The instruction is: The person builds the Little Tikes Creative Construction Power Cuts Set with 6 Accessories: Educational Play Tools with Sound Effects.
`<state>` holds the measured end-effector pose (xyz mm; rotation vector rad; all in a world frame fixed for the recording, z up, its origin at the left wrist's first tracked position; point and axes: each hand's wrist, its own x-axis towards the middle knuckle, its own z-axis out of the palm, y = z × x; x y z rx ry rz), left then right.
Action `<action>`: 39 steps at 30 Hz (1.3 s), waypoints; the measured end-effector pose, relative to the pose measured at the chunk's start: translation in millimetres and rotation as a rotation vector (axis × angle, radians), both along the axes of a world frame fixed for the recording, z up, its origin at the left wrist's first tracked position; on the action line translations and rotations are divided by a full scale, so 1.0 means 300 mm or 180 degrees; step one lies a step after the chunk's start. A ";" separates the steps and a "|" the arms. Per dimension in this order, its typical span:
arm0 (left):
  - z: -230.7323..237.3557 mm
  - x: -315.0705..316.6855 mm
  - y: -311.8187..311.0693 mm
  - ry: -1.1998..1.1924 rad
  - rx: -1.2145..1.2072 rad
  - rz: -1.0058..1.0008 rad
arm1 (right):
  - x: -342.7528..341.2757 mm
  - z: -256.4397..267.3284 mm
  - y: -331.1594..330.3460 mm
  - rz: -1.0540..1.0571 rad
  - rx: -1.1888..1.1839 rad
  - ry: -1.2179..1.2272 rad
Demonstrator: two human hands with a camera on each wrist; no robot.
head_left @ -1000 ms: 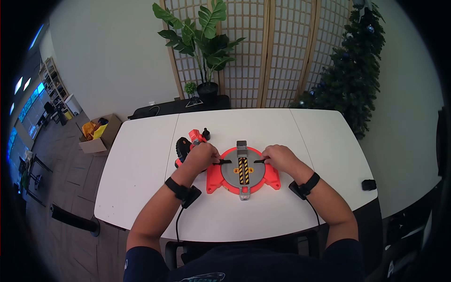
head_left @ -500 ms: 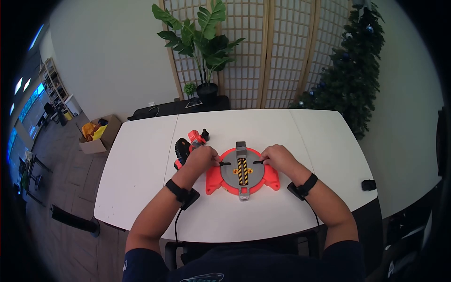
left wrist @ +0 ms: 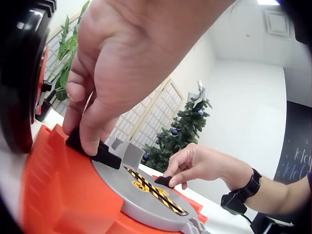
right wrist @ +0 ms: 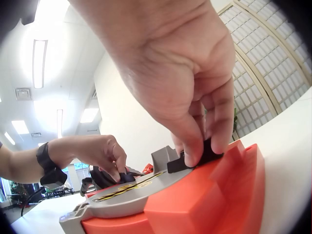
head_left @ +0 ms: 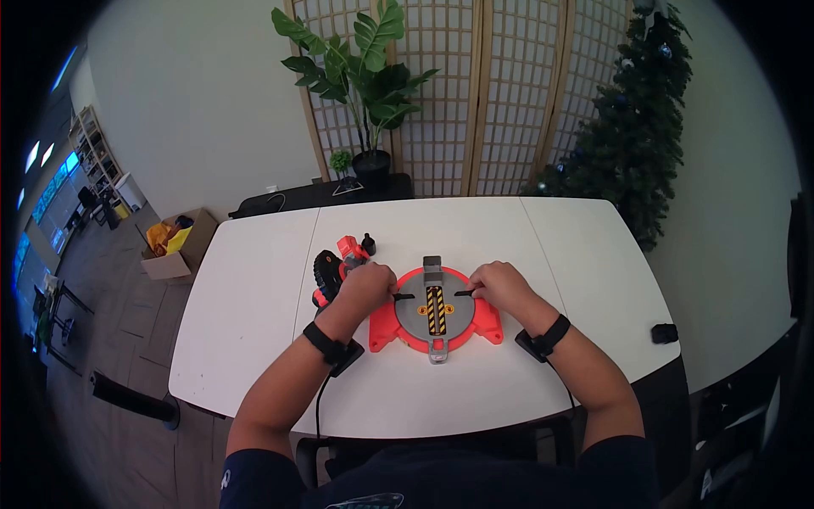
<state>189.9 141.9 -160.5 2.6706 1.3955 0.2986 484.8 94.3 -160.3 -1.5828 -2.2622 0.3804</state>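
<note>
A red-orange base [head_left: 385, 327] with a round grey disc [head_left: 414, 323] lies flat on the table, a yellow-and-black striped strip [head_left: 436, 310] down its middle. At the disc's left edge my left hand [head_left: 368, 287] pinches a black clip-like piece [left wrist: 105, 155] between thumb and fingers. Across from it, my right hand [head_left: 502, 285] pinches a matching black piece [right wrist: 181, 164] at the right edge. In the right wrist view that piece lies against the disc's rim. A grey bracket [head_left: 432, 270] rises at the disc's far end.
Behind my left hand lie a black and red toy part [head_left: 327, 273] and a small black piece [head_left: 368, 244]. A small black object [head_left: 664, 333] sits near the right edge of the white table [head_left: 246, 314]. Beyond stand a potted plant [head_left: 372, 165] and a decorated tree [head_left: 632, 136].
Both hands keep their hold on the black pieces at the disc's edges. The whole head view has shifted slightly; nothing else has visibly moved.
</note>
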 end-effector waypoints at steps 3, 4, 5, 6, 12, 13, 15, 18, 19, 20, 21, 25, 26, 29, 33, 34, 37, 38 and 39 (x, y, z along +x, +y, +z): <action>-0.003 -0.010 0.011 -0.0134 -0.0169 -0.0008 | -0.002 0.002 0.000 -0.0034 -0.0028 0.0010; 0.007 -0.009 0.009 -0.0211 -0.0320 0.0049 | -0.004 0.004 -0.001 -0.0061 -0.0073 0.0006; 0.016 -0.006 0.006 -0.0213 -0.0319 0.0051 | -0.004 0.006 -0.001 -0.0087 -0.0121 0.0001; 0.026 -0.002 0.000 -0.0174 -0.0437 0.0133 | -0.003 0.006 0.000 -0.0085 -0.0121 -0.0001; 0.029 -0.009 -0.004 -0.0195 -0.0582 0.0198 | -0.006 0.026 -0.001 -0.0010 -0.0166 -0.0246; 0.031 -0.009 -0.006 -0.0190 -0.0562 0.0185 | -0.006 0.025 0.000 -0.0007 -0.0174 -0.0220; 0.036 -0.006 -0.011 -0.0167 -0.0535 0.0175 | -0.003 0.021 0.004 -0.0002 -0.0180 -0.0194; 0.031 -0.008 -0.012 -0.0163 -0.0518 0.0169 | 0.004 0.011 0.009 0.0064 -0.0092 -0.0169; 0.028 -0.009 -0.011 -0.0182 -0.0524 0.0178 | 0.003 0.012 0.008 0.0072 -0.0085 -0.0175; 0.026 -0.008 -0.010 -0.0183 -0.0526 0.0178 | 0.002 0.014 0.007 0.0082 -0.0078 -0.0183; 0.024 -0.008 -0.010 -0.0179 -0.0529 0.0190 | 0.001 0.017 0.007 0.0083 -0.0079 -0.0184; 0.027 -0.005 -0.015 -0.0129 -0.0449 0.0198 | -0.001 0.021 0.005 0.0053 -0.0117 -0.0235; 0.023 -0.006 -0.013 -0.0129 -0.0450 0.0198 | -0.001 0.020 0.004 0.0041 -0.0101 -0.0255; 0.009 -0.012 -0.003 -0.0219 -0.0375 0.0157 | -0.004 0.010 0.005 -0.0050 -0.0059 -0.0310; -0.002 -0.018 0.005 -0.0226 -0.0398 0.0138 | -0.007 0.002 0.003 -0.0102 -0.0048 -0.0310; -0.004 -0.018 0.004 -0.0221 -0.0378 0.0120 | -0.004 -0.007 0.002 -0.0051 0.0071 -0.0235; -0.001 -0.016 -0.016 -0.0229 -0.0293 0.0159 | 0.000 -0.011 0.002 -0.0006 0.0161 -0.0171; 0.006 -0.015 -0.024 -0.0232 -0.0294 0.0160 | 0.000 -0.011 0.001 -0.0008 0.0127 -0.0182; 0.015 -0.014 -0.034 -0.0201 -0.0296 0.0161 | 0.001 -0.011 0.001 -0.0006 0.0127 -0.0185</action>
